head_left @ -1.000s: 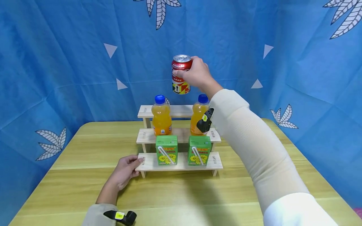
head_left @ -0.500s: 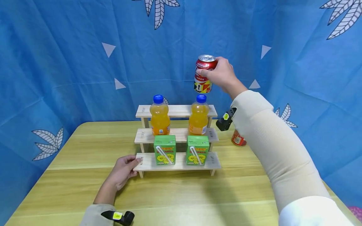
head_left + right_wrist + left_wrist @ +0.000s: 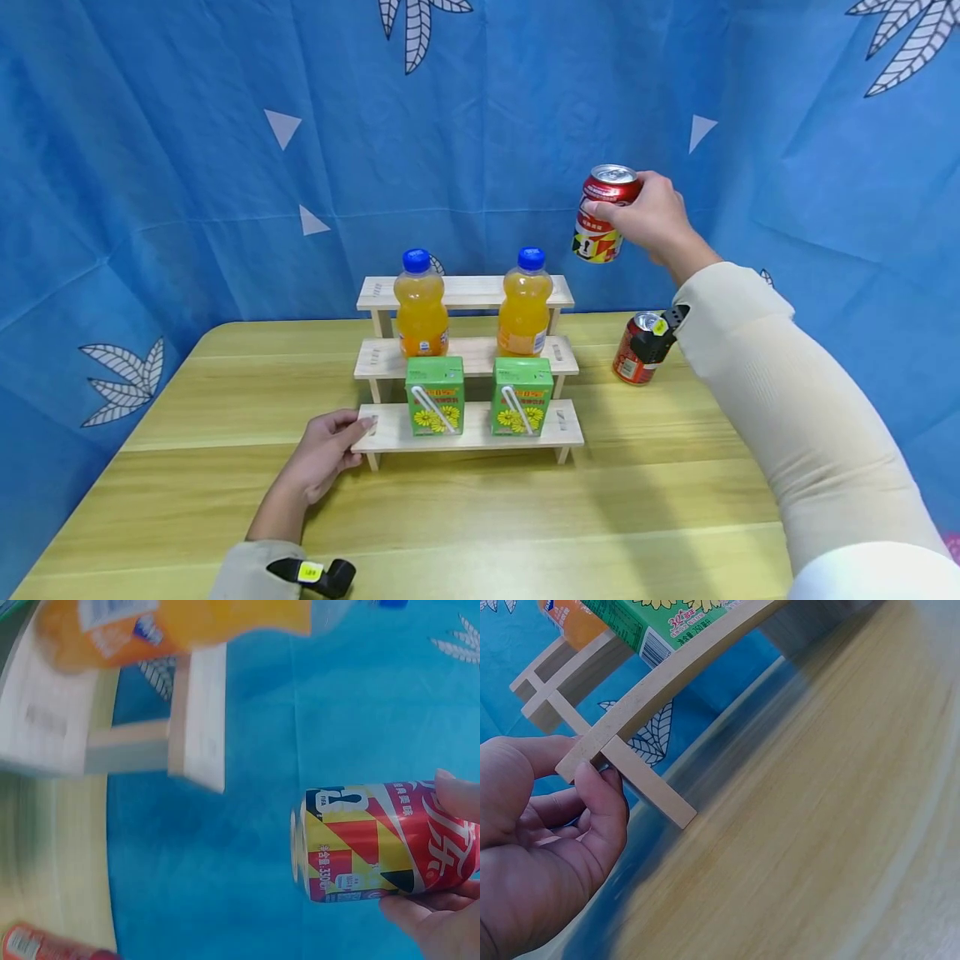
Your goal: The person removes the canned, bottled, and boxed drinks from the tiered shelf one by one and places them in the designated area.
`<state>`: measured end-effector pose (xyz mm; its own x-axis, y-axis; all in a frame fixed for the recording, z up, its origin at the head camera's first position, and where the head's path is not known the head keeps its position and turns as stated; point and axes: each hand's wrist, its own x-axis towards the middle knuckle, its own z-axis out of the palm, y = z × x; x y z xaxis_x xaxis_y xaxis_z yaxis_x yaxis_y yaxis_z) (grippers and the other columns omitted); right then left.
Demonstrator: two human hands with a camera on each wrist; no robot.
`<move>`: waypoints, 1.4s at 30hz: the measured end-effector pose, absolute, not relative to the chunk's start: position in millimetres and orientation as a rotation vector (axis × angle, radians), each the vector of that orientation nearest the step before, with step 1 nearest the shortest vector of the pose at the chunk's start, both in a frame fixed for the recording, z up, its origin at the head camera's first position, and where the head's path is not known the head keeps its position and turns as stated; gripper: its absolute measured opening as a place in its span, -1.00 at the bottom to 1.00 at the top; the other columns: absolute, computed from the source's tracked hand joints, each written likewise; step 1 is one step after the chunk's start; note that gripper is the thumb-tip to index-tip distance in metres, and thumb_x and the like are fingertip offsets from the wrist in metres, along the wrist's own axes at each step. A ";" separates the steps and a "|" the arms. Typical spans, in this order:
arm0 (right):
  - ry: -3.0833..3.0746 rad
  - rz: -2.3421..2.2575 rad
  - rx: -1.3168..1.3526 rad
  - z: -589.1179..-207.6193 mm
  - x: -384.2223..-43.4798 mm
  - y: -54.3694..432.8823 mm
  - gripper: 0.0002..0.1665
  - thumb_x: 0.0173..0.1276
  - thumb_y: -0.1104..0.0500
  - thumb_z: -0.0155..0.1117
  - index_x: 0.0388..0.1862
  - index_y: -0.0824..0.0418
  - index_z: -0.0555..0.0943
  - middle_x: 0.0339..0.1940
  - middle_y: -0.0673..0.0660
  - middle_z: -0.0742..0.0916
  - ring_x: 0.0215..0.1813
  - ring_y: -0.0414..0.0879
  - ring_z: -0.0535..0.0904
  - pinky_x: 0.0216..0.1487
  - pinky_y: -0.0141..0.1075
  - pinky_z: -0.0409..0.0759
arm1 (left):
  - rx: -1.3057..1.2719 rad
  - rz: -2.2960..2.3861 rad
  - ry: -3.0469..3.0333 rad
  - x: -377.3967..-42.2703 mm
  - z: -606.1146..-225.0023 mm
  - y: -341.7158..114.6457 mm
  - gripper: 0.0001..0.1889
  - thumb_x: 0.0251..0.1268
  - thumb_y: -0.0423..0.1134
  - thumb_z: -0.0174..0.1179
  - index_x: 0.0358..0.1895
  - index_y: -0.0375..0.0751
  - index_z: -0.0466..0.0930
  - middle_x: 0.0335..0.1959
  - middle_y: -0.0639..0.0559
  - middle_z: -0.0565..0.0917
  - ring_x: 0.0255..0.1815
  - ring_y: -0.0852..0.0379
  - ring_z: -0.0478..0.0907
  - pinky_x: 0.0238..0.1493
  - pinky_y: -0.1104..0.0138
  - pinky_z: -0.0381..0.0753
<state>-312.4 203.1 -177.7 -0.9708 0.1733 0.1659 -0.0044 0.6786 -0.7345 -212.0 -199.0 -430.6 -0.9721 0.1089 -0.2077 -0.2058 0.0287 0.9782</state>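
Observation:
My right hand (image 3: 658,218) grips a red soda can (image 3: 606,215) with yellow and black shapes, held up in the air right of the shelf's top step. In the right wrist view the can (image 3: 375,844) shows its printed side, thumb and fingers around it. My left hand (image 3: 324,454) pinches the left end of the lowest step of a three-tier wooden shelf (image 3: 480,442); the left wrist view shows thumb and finger on the board's end (image 3: 592,754). Two green drink cartons (image 3: 436,396) stand on the lowest step, two orange drink bottles (image 3: 422,312) on the middle one.
A second red can (image 3: 633,358) stands on the wooden table (image 3: 465,525) right of the shelf, partly behind the right wrist's camera. A blue patterned curtain (image 3: 187,167) hangs behind and beside the table.
My right hand has carried the can rightward, from above the shelf's middle to beyond its right end, and slightly lower. The second can has come into view. My left hand stays put.

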 end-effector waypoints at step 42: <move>-2.629 1.186 -0.420 -283.5 -263.9 350.6 0.16 0.24 -0.32 0.11 0.42 0.50 -0.02 0.32 0.54 0.28 0.27 0.37 0.27 0.24 0.18 0.35 | -0.072 2.055 2.066 -212.2 -432.7 -201.2 -0.56 0.40 -0.23 0.06 0.15 -0.53 0.30 -0.30 -0.04 0.53 -0.45 0.26 0.48 -0.50 0.52 0.53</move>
